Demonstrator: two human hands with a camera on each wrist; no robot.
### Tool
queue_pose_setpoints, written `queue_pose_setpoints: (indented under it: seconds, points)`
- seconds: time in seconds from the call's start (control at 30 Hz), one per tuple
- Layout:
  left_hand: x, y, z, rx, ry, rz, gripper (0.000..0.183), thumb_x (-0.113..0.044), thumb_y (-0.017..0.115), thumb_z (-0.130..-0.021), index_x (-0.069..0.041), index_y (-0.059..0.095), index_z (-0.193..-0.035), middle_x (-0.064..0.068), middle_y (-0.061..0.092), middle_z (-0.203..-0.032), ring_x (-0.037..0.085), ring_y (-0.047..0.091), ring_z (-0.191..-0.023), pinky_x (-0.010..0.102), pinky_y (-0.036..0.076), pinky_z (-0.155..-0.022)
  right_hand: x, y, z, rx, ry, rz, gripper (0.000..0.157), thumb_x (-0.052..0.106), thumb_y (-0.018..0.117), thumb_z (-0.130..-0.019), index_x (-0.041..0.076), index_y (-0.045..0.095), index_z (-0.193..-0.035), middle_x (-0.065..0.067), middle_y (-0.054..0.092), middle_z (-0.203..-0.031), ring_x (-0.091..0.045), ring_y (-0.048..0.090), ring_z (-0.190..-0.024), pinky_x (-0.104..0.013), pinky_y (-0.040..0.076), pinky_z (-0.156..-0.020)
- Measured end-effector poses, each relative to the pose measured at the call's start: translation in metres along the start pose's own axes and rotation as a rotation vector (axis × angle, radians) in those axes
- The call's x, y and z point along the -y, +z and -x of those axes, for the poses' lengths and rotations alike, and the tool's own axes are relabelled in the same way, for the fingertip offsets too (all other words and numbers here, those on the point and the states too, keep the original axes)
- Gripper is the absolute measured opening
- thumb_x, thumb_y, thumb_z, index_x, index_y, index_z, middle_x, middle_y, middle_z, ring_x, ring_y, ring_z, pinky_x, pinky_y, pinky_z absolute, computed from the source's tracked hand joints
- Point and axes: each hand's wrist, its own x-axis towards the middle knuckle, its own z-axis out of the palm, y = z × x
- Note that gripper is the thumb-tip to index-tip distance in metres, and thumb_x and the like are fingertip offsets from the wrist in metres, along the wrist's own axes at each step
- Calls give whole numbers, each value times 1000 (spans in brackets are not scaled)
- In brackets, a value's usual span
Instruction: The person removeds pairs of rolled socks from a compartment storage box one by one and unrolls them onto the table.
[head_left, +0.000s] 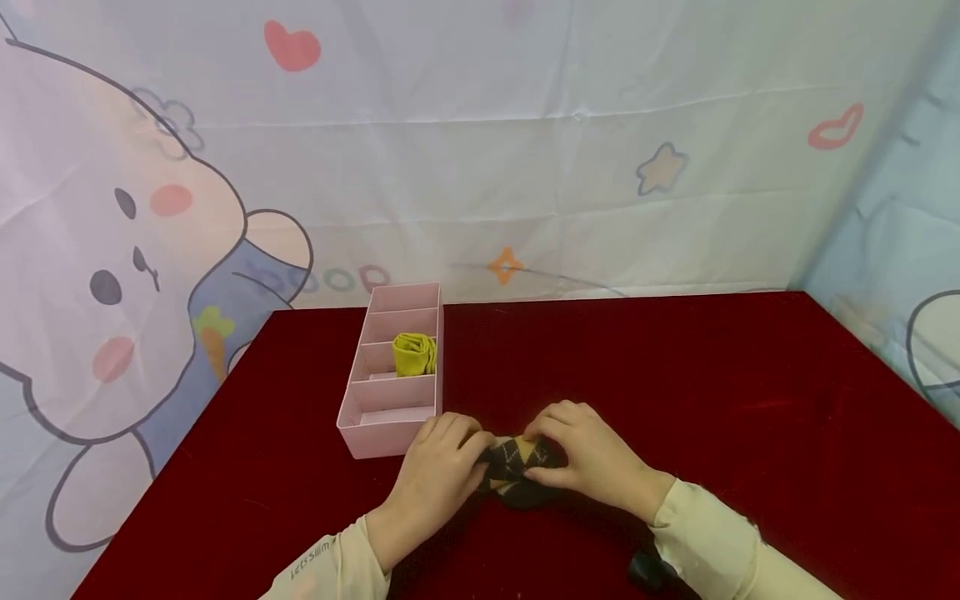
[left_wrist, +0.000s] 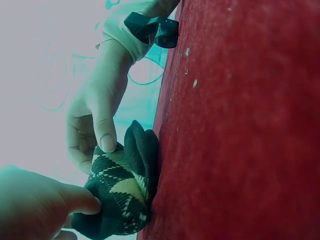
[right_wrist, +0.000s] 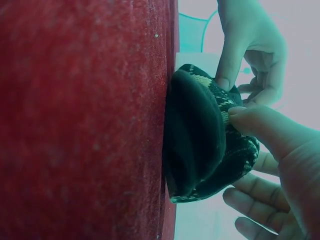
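Note:
A folded dark sock point(head_left: 513, 458) with a yellow and black argyle pattern lies on the red cloth, near the front middle of the table. My left hand point(head_left: 441, 468) pinches its left end between thumb and fingers. From the other side my right hand point(head_left: 596, 457) grips the right end, thumb toward me and fingers behind. In the left wrist view, plain dark layers of the sock point(left_wrist: 120, 185) show under the patterned part. The right wrist view shows a rounded dark fold point(right_wrist: 195, 130) resting against the cloth.
A pink box point(head_left: 390, 439) with several compartments in a row stands left of the sock, close to my left hand. A rolled yellow-green cloth point(head_left: 414, 355) sits in one of its middle compartments. A printed curtain point(head_left: 525, 167) hangs behind the red-covered table point(head_left: 675, 375).

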Motion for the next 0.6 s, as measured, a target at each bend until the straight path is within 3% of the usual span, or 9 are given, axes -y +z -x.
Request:
queue_pose_setpoints:
  seconds: [0.23, 0.6]
  points:
    - [2, 3, 0, -35, -42, 7, 35, -16, 85, -62, -16, 61, -87, 0, 59, -90, 17, 56, -87, 29, 42, -73, 3, -1, 0, 16, 3, 14, 34, 38, 79, -75, 19, 66, -100, 8, 65, -100, -10, 58, -93, -38, 48, -87]
    - [1, 4, 1, -46, -21, -12, 31, -17, 84, -63, -15, 61, -84, -2, 59, -87, 17, 56, -85, 28, 41, -71, 6, 3, -1, -19, 80, 28, 30, 34, 78, -77, 16, 69, -100, 4, 66, -100, -13, 59, -94, -37, 49, -85]
